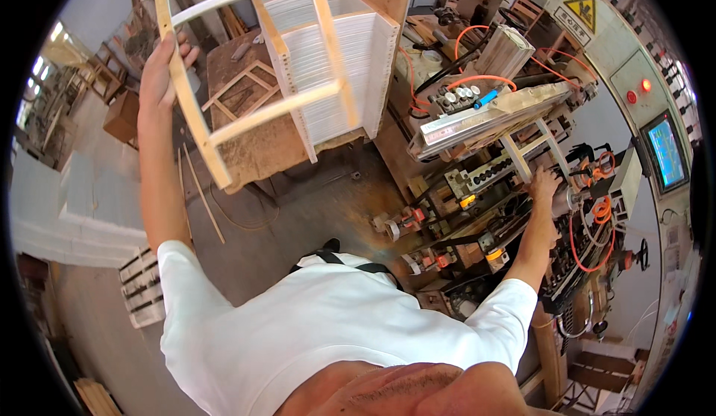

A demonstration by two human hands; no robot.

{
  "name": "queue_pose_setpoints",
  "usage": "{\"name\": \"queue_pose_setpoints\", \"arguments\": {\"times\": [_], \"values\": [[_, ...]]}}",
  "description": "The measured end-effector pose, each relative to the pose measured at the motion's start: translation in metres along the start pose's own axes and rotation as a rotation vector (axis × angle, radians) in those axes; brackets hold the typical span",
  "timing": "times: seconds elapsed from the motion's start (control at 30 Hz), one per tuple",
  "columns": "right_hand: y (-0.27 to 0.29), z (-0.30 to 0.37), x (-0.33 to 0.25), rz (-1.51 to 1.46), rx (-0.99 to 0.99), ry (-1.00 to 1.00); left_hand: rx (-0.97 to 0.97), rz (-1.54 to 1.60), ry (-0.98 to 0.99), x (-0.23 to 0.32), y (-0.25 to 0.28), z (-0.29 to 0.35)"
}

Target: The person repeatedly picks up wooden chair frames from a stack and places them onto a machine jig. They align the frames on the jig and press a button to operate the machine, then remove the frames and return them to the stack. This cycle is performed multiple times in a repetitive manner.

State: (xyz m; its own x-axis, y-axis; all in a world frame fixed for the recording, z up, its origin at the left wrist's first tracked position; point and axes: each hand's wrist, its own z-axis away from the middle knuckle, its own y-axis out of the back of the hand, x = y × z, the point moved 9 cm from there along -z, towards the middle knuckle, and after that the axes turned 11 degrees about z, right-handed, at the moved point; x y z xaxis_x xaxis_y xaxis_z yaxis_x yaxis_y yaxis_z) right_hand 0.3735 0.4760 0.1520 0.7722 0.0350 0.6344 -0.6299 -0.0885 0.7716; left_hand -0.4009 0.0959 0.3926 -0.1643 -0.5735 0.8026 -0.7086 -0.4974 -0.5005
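My left hand (160,73) is raised at the upper left. Its fingers wrap round one long side of a pale wooden frame (276,110) with crossbars, tilted in the air in front of a stack of white slats. At the right, my right hand (544,185) reaches into a machine (496,226), fingers curled at the near end of a second wooden frame (514,156). That frame lies under the machine's metal-edged beam (492,117). Just what the right fingertips grip is partly hidden.
Tall white slotted stacks (335,73) stand on a brown worktable (261,155), beside a loose wooden frame (242,91). Orange hoses (481,79) cross the machine. A control panel with a lit screen (665,151) rises at the right. White boards (97,199) are piled at the left.
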Motion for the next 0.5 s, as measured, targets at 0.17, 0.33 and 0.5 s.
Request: {"name": "queue_pose_setpoints", "arguments": {"times": [0.17, 0.33, 0.5], "values": [[0.083, 0.038, -0.010, -0.384, 0.444, 0.017, 0.094, 0.290, 0.100, -0.075, 0.006, -0.171], [0.162, 0.142, -0.055, -0.927, 0.552, -0.006, 0.170, -0.086, 0.229, -0.172, 0.030, -0.277], [0.144, 0.246, -0.104, -1.214, 0.377, -0.143, 0.202, -0.456, 0.200, -0.222, 0.012, -0.268]]}}
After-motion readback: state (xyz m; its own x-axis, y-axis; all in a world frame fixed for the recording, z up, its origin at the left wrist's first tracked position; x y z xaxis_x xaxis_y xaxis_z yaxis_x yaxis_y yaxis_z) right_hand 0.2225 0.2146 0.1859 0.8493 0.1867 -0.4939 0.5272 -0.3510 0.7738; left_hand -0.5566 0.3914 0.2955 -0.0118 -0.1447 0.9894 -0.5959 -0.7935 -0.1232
